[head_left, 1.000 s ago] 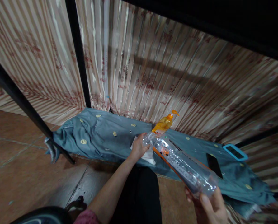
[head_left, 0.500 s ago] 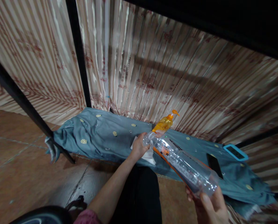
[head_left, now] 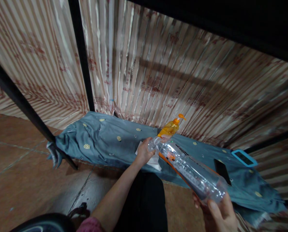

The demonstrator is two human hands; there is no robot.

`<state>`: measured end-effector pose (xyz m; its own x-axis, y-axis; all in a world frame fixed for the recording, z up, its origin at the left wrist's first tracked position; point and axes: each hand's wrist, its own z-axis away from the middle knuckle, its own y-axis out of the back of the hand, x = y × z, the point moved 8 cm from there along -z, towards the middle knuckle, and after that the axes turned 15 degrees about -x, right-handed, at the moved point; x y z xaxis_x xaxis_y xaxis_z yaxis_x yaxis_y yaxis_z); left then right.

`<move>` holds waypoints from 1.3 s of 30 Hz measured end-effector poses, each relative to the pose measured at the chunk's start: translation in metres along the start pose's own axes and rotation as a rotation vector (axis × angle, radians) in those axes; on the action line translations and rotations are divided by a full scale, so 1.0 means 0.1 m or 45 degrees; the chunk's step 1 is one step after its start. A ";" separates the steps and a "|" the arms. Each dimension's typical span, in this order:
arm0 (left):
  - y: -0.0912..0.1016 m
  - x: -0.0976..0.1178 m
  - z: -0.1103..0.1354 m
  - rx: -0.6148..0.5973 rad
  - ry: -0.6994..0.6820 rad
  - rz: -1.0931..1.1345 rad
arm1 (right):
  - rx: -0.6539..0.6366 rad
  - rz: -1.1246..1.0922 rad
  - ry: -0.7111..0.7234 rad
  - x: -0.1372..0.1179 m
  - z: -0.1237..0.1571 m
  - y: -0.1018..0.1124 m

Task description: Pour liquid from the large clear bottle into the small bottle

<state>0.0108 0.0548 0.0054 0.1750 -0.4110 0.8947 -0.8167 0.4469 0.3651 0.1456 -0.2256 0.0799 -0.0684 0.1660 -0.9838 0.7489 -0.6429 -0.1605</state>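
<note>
A long clear plastic bottle [head_left: 187, 170] with an orange label lies tilted between my hands, its neck pointing away from me. My right hand [head_left: 218, 214] grips its base at the bottom right. My left hand [head_left: 144, 152] is closed round the bottle's neck and cap, and rests over a white tissue [head_left: 155, 162] on the blue cloth [head_left: 110, 141]. Just behind the bottle's neck stands an orange pump bottle [head_left: 169, 129].
The blue patterned cloth covers a low surface along a striped pink curtain [head_left: 158, 74]. A black phone [head_left: 221, 170] and a blue-cased phone [head_left: 244, 158] lie on it at the right. A black metal post [head_left: 20, 100] slants down at the left. Brown tiled floor [head_left: 25, 180] lies in front.
</note>
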 end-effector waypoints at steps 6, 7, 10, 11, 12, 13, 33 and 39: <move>-0.02 -0.01 0.00 0.008 -0.002 0.019 | 0.035 -0.016 0.004 0.01 -0.01 0.03; -0.02 -0.01 0.00 0.006 0.000 0.019 | 0.038 -0.011 0.004 0.01 -0.01 0.04; -0.01 -0.01 0.00 -0.005 -0.003 0.024 | 0.024 0.011 0.005 0.01 -0.02 0.03; -0.01 -0.01 0.00 -0.004 -0.005 0.026 | 0.018 0.015 0.007 0.00 -0.02 0.03; 0.00 0.00 0.00 -0.004 -0.004 0.026 | 0.019 0.014 0.011 0.00 -0.02 0.03; 0.00 0.00 0.00 -0.005 -0.002 0.025 | 0.024 0.011 0.013 0.00 -0.02 0.03; 0.00 0.00 0.01 -0.017 0.014 0.025 | 0.049 0.091 0.028 0.00 -0.05 0.11; 0.00 0.03 0.02 -0.025 0.008 0.024 | 0.076 0.088 0.029 -0.05 -0.06 0.08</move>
<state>0.0101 0.0519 0.0080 0.1636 -0.3973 0.9030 -0.8088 0.4701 0.3534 0.1557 -0.2275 0.0841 -0.0021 0.1363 -0.9907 0.7104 -0.6970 -0.0974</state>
